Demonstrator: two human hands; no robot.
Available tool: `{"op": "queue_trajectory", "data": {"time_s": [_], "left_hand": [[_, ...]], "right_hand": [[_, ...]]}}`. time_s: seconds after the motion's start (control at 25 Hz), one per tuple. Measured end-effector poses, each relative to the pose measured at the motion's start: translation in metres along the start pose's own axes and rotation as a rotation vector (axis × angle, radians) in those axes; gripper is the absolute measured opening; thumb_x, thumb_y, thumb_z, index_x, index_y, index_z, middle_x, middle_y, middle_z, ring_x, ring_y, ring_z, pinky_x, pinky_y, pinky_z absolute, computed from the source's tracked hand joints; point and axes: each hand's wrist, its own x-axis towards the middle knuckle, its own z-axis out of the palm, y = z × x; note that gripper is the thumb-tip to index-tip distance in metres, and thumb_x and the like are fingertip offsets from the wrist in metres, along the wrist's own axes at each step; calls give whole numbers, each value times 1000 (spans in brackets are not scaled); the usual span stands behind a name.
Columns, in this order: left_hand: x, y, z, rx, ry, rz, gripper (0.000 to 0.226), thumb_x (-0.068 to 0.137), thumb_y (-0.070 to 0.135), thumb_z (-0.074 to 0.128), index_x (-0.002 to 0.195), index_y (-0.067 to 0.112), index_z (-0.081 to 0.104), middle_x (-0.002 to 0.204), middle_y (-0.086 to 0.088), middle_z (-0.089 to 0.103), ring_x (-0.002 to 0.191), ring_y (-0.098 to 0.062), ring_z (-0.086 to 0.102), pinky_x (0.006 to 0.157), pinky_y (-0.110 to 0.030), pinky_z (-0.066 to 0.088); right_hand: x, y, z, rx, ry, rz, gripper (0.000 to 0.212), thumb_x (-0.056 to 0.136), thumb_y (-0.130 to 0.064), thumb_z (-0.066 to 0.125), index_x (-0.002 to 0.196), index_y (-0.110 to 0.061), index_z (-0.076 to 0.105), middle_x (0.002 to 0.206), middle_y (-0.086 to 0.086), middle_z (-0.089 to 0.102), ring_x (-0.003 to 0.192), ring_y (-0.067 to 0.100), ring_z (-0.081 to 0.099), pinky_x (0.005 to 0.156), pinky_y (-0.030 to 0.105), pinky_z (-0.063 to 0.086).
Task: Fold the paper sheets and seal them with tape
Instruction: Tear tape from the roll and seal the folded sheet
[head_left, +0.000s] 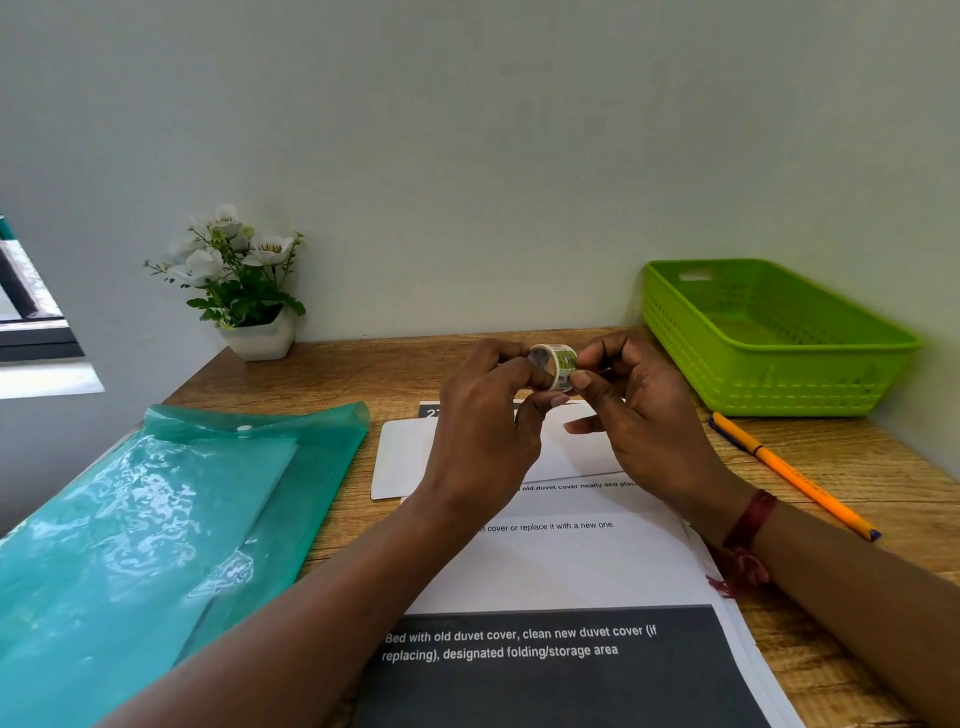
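Observation:
A small roll of tape (556, 364) with a green and white print is held up above the desk, between both hands. My left hand (488, 426) grips it from the left with curled fingers. My right hand (639, 410) pinches its right side, thumb on the roll's edge. Below the hands lies a folded white sheet (410, 457). It rests on a stack of printed paper sheets (561, 566) that runs toward me, with a dark band of white text near the front.
A teal plastic document folder (156, 530) covers the desk's left side. A green plastic basket (774, 338) stands at the back right, an orange pen (789, 475) in front of it. A white pot of flowers (244, 291) sits by the wall at the back left.

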Motion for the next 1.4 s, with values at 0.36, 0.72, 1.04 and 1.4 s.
{"op": "queue_trajectory", "data": {"time_s": [0.36, 0.72, 1.04, 1.4], "left_hand": [[1, 1, -1, 11, -17, 22, 11, 78, 7, 77, 87, 8, 71, 99, -4, 63, 84, -4, 50, 67, -5, 41], [0, 1, 0, 2, 0, 7, 10, 80, 11, 76, 86, 8, 69, 96, -4, 63, 81, -12, 55, 64, -15, 42], [1, 3, -1, 5, -12, 11, 11, 78, 7, 77, 86, 8, 70, 96, -4, 62, 82, -14, 55, 63, -20, 45], [1, 2, 0, 8, -23, -23, 10, 81, 16, 75, 82, 11, 66, 88, 0, 59, 77, -5, 45, 62, -9, 33]], "right_hand": [[-2, 2, -1, -84, -45, 19, 13, 97, -18, 50, 89, -28, 53, 82, -17, 56, 78, 8, 58, 63, 43, 60], [-1, 1, 2, -2, 13, -10, 12, 87, -27, 56, 90, -38, 53, 86, -16, 58, 83, 10, 63, 58, 33, 57], [-3, 0, 1, -71, -20, 5, 14, 97, -18, 51, 89, -30, 54, 83, -18, 56, 81, 12, 60, 62, 40, 60], [-4, -3, 3, -73, 38, -15, 15, 95, -16, 54, 93, -30, 52, 88, -10, 59, 85, 8, 62, 61, 35, 59]]}}
